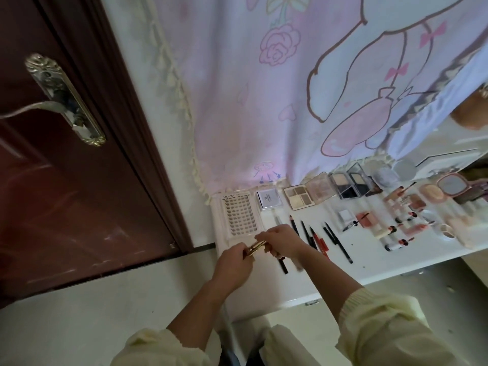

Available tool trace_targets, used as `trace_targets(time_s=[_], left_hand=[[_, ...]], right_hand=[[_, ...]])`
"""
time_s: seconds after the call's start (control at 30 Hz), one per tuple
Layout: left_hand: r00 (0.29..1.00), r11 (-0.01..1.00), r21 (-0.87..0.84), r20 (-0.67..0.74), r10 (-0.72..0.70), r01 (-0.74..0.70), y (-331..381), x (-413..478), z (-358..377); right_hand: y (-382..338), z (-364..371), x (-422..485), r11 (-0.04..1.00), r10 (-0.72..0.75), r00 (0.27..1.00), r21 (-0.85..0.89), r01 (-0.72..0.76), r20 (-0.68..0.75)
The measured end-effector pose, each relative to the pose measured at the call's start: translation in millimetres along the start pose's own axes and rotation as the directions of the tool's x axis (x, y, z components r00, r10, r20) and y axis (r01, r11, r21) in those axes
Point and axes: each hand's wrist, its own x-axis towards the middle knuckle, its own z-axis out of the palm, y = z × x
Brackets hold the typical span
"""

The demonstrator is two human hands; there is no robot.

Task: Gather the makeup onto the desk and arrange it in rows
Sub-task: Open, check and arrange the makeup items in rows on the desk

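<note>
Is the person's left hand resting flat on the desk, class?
No, the left hand grips one end of a gold tube while the right hand holds the other end.

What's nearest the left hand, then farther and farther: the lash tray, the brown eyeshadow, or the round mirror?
1. Lash tray, just behind the left hand.
2. Brown eyeshadow, back row, to the right.
3. Round mirror, far right end.
</note>
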Motion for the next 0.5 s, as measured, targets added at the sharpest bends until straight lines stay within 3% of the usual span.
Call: trace_targets(time_s=[0.2, 0.5], left_hand=[[0.994, 0.997, 0.053, -0.087, 0.061, -0.057, 16, -2, -4], [0.985, 0.986, 0.065, -0.061, 0.159, -0.155, 33, -11, -1]], right_hand=[[-3, -10, -4, 0.992, -0.11, 0.992, -0.066, 0.106, -0.063], [4, -32, -14, 0.99, -0.138, 0.99, -0.008, 0.138, -0.025]])
